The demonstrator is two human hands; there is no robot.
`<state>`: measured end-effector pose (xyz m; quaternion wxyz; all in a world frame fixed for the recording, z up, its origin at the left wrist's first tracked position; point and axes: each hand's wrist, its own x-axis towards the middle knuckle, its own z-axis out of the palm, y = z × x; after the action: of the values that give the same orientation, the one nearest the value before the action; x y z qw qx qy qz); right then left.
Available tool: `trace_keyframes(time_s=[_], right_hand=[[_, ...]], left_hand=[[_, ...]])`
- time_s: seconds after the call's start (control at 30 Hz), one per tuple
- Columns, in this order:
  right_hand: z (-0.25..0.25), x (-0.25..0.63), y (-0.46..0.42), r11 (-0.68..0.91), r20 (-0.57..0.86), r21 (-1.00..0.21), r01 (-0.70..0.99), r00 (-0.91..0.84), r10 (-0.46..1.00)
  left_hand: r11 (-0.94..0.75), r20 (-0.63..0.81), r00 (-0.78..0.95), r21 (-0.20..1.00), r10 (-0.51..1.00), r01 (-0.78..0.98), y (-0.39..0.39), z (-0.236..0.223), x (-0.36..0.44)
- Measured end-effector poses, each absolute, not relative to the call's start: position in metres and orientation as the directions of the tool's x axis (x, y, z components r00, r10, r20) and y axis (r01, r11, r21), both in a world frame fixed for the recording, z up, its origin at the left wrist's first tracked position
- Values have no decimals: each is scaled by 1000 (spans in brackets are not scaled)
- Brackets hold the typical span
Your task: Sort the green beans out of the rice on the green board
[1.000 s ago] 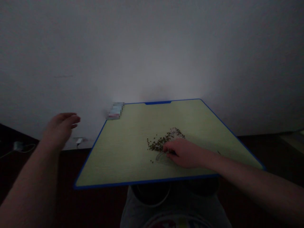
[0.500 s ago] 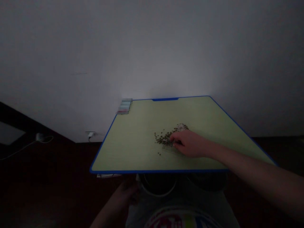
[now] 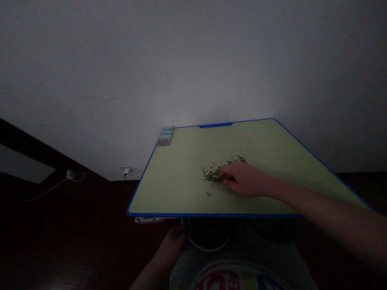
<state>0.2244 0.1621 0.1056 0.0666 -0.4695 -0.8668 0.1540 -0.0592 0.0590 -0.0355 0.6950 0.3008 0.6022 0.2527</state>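
Observation:
A loose pile of small greenish-brown beans or seeds (image 3: 214,174) lies on the pale yellow tabletop (image 3: 175,181), and some pale grains (image 3: 236,160) are heaped at its far right. My right hand (image 3: 244,179) rests over the near right part of the pile, thumb and forefinger drawn together in a pinch. What sits between those fingertips is too small to make out. Below the front edge, in shadow, my left hand (image 3: 177,239) is beside a dark round container with a pale rim (image 3: 211,249). Its fingers are too dark to read.
A blue edge (image 3: 211,214) runs around the table, which stands near a grey wall (image 3: 211,60). A blurred-out item (image 3: 165,136) is at the back left corner. On the left are a plug in a socket (image 3: 127,171) and a white adapter with a cable (image 3: 70,174).
The view has shifted, so the table appears a little further right. My right hand stays at the pile in its pinch. My left hand appears slightly higher and nearer the container.

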Motion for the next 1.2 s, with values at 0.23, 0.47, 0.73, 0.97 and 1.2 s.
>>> trace_keyframes(time_s=[0.23,0.47,0.73,0.97,1.2], right_hand=[[105,211,167,502,-39,-280,818,-532,846],[107,194,174,600,-48,-263,755,-631,774],[105,194,156,596,-76,-354,720,-658,750],[100,195,148,522,-114,-550,652,-678,726],[103,196,130,528,-123,-585,616,-711,693]], left_hand=[[648,-628,161,736,761,-197,32,-17,-51],[610,-591,159,739,791,-287,23,4,-42],[613,-587,185,724,788,-316,19,8,-42],[615,-567,239,717,788,-328,22,14,-36],[637,-580,263,689,771,-347,24,10,-36]])
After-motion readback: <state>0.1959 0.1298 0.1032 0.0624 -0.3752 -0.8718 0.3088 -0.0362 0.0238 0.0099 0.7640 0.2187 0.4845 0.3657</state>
